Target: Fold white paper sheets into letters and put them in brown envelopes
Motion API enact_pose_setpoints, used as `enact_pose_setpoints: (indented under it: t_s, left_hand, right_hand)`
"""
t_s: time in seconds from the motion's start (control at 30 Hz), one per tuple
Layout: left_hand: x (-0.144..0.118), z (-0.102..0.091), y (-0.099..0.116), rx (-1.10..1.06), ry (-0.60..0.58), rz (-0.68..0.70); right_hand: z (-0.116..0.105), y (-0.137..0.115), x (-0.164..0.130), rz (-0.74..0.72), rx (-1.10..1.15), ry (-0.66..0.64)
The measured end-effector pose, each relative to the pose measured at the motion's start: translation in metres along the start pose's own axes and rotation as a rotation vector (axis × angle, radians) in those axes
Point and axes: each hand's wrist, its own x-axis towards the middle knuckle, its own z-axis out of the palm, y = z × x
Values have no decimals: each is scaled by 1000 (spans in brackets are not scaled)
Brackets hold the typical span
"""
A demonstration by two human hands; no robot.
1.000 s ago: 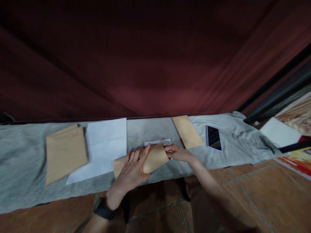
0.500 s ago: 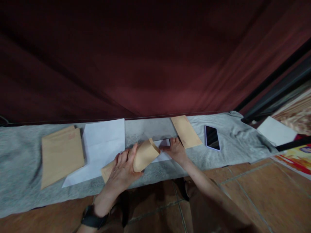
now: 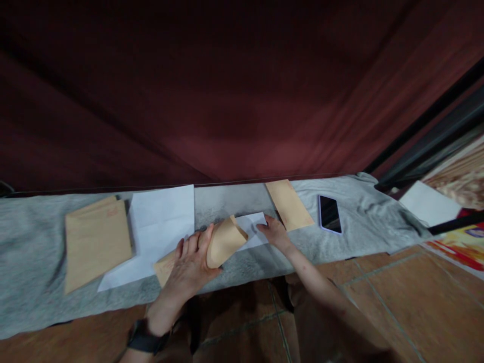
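My left hand (image 3: pixel 191 264) grips a brown paper envelope (image 3: pixel 224 243), whose right-hand mouth bulges open. Part of the envelope (image 3: pixel 165 267) shows beyond the wrist side of the hand; the rest lies under the palm. A folded white paper (image 3: pixel 252 224) has its left end inside the envelope's mouth. How deep it reaches is hidden. At the paper's right end, my right hand (image 3: pixel 275 233) holds the edge between thumb and fingers. Just beyond that hand a second brown envelope (image 3: pixel 290 205) lies flat.
A stack of brown envelopes (image 3: pixel 96 242) lies at the left, beside white sheets (image 3: pixel 164 217). To the right rests a phone (image 3: pixel 330 214). All are on a grey cloth (image 3: pixel 363 217) over a narrow surface, with a dark red curtain (image 3: pixel 227 101) behind and floor tiles (image 3: pixel 408 292) in front.
My right hand has drawn slightly back and its fingers have shifted on the paper, so more of its right end shows. My left hand and the envelope have barely moved.
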Motion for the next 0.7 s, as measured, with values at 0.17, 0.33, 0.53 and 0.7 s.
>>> enact_pose_setpoints:
  t_s: [0.17,0.33,0.53,0.7]
  left_hand:
    - [0,1,-1,16,21,3]
    - [1,3,-2,19,7,-12]
    - [3,1,3,88,93,17]
    - [5,-2,6,161,144,60]
  right_hand:
    - [-14,14,10,34,-13,196]
    - [-17,21,14,18,171,296]
    - [-33,21,21,-53,407,378]
    - [-43,19,20,-135,677,393]
